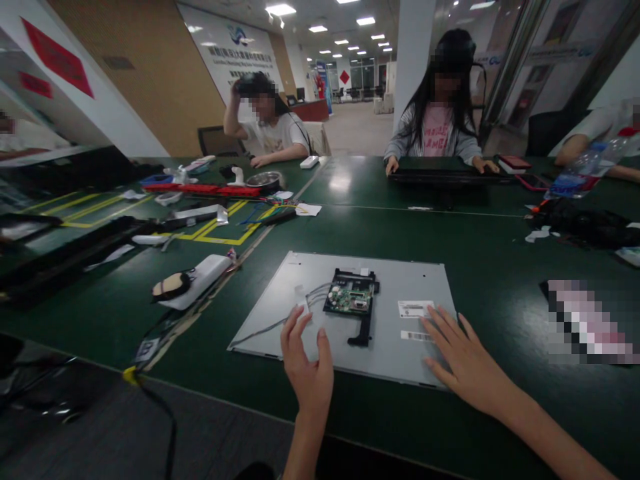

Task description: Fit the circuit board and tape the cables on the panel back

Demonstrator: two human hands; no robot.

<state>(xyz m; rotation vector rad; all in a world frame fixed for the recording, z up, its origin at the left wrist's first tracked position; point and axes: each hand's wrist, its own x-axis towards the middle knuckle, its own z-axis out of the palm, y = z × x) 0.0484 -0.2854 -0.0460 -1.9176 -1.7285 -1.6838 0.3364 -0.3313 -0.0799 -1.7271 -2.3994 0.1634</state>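
Note:
A flat grey display panel (295, 280) lies on the green table with its metal back up. Near its middle sits a green circuit board (345, 299) on a black bracket (367, 327), with thin cables (270, 327) running left from it. My left hand (307, 357) is over the panel's front left part, fingers apart and holding nothing. My right hand (463, 363) spreads its fingers over the right side, beside two white labels (416, 309). Whether either hand touches the panel I cannot tell.
To the left are a white power strip (203, 280), a black frame (75, 257) and loose wires (263, 213). Across the table one person (437, 127) holds a dark panel (450, 177); another person (275, 127) sits further left. A bottle (583, 170) stands at right.

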